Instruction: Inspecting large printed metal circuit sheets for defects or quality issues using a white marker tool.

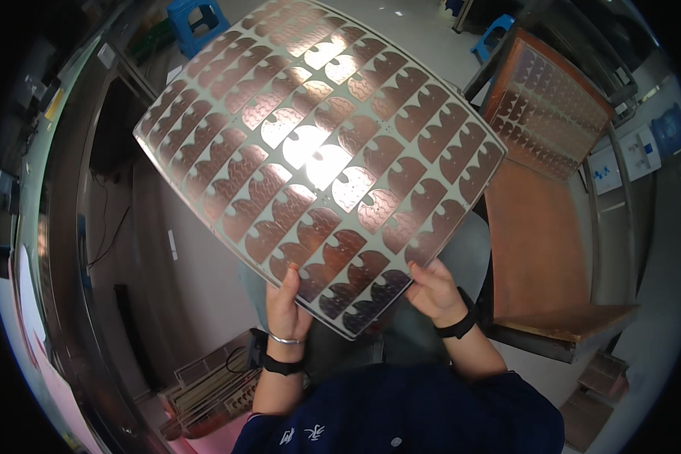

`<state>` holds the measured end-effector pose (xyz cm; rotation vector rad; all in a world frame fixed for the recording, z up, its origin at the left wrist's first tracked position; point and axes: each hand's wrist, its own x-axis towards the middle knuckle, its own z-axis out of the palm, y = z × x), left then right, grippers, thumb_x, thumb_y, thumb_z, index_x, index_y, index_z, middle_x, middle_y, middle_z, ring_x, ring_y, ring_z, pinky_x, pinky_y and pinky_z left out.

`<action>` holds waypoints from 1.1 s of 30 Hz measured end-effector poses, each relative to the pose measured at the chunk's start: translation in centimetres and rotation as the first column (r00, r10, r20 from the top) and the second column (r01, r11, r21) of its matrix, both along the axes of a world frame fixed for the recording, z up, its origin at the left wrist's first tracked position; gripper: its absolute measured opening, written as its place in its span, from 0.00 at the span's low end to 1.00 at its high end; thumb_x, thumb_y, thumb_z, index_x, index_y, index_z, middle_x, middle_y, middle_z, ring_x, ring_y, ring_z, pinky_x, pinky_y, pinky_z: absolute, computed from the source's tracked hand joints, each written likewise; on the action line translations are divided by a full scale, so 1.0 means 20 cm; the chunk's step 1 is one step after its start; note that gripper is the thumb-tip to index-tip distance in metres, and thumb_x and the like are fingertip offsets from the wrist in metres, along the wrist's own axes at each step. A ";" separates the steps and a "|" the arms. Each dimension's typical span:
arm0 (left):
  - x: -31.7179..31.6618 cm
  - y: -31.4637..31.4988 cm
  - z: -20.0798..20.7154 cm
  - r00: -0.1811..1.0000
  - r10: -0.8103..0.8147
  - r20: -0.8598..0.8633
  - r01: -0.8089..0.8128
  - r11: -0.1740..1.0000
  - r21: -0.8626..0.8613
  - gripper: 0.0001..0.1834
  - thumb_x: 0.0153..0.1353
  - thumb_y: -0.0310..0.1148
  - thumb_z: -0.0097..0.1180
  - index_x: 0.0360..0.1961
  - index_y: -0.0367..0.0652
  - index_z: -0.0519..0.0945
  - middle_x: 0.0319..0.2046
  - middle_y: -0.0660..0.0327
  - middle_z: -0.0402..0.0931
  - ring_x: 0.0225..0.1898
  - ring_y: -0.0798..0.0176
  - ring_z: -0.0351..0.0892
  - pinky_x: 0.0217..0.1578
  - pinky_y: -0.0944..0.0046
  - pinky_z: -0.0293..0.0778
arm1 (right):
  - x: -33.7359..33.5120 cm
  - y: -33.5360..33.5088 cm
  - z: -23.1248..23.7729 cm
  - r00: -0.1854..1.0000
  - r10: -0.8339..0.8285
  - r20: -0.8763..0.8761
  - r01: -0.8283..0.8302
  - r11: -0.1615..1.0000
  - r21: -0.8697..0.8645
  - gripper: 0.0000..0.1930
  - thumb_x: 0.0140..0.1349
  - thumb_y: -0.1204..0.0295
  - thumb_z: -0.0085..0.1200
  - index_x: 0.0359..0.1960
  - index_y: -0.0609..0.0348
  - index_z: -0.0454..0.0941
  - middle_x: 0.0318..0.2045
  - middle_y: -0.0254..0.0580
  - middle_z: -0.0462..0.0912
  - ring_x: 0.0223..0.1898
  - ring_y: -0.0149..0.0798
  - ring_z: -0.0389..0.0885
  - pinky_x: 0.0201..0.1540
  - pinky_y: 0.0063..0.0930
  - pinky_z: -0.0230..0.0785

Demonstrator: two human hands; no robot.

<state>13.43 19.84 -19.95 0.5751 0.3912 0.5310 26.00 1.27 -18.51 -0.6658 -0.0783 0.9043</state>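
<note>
Left hand (pixel 288 309) and right hand (pixel 437 293) pinch adjoining edges of a copper-patterned panel (pixel 321 170) stretching ahead, its nearest corner between them.

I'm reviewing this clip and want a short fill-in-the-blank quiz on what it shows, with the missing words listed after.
1. Of the left hand and the right hand, ____ is off the patterned panel.
2. The silver bracelet is on the person's ____ wrist.
3. The wooden stand is on the picture's ____ side.
4. The stool near the top left is coloured ____.
Missing words: neither; left; right; blue.
</note>
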 end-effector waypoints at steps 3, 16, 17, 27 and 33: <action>-0.09 0.18 0.00 0.998 -0.024 -0.065 0.027 0.998 0.052 0.18 0.60 0.30 0.52 0.50 0.38 0.67 0.43 0.59 0.73 0.44 0.61 0.75 0.44 0.61 0.74 | 0.12 -0.15 -0.10 0.986 -0.167 0.020 0.167 0.986 0.026 0.20 0.63 0.72 0.45 0.56 0.60 0.62 0.43 0.39 0.74 0.48 0.39 0.74 0.56 0.40 0.64; -0.29 0.49 -0.20 0.993 0.000 -0.121 0.003 1.000 0.027 0.20 0.66 0.37 0.42 0.54 0.36 0.65 0.49 0.52 0.71 0.48 0.60 0.74 0.46 0.61 0.74 | 0.32 -0.29 -0.08 0.929 -0.325 0.179 0.370 0.850 -0.376 0.22 0.67 0.67 0.36 0.60 0.66 0.58 0.53 0.54 0.70 0.52 0.38 0.72 0.52 0.30 0.66; -0.29 0.49 -0.21 0.998 0.043 -0.053 -0.045 0.999 -0.028 0.23 0.66 0.38 0.41 0.57 0.36 0.61 0.52 0.50 0.68 0.51 0.59 0.72 0.48 0.61 0.73 | 0.32 -0.28 -0.06 0.922 -0.328 0.205 0.385 0.834 -0.396 0.22 0.67 0.67 0.36 0.60 0.65 0.59 0.53 0.54 0.70 0.51 0.38 0.72 0.52 0.30 0.67; -0.50 0.43 -0.17 0.985 0.014 -0.170 0.015 0.986 0.164 0.28 0.65 0.35 0.44 0.62 0.35 0.53 0.57 0.51 0.62 0.57 0.58 0.64 0.56 0.59 0.64 | 0.31 -0.24 -0.04 0.903 -0.357 0.238 0.427 0.797 -0.427 0.19 0.67 0.69 0.37 0.56 0.64 0.64 0.44 0.47 0.76 0.44 0.35 0.76 0.47 0.27 0.70; -0.49 0.42 -0.20 0.973 0.027 -0.229 0.005 0.990 0.138 0.20 0.64 0.30 0.45 0.56 0.36 0.62 0.50 0.54 0.69 0.50 0.62 0.72 0.50 0.61 0.71 | 0.29 -0.24 -0.02 0.893 -0.373 0.253 0.448 0.795 -0.409 0.17 0.66 0.71 0.38 0.55 0.64 0.66 0.40 0.44 0.77 0.40 0.32 0.77 0.44 0.24 0.70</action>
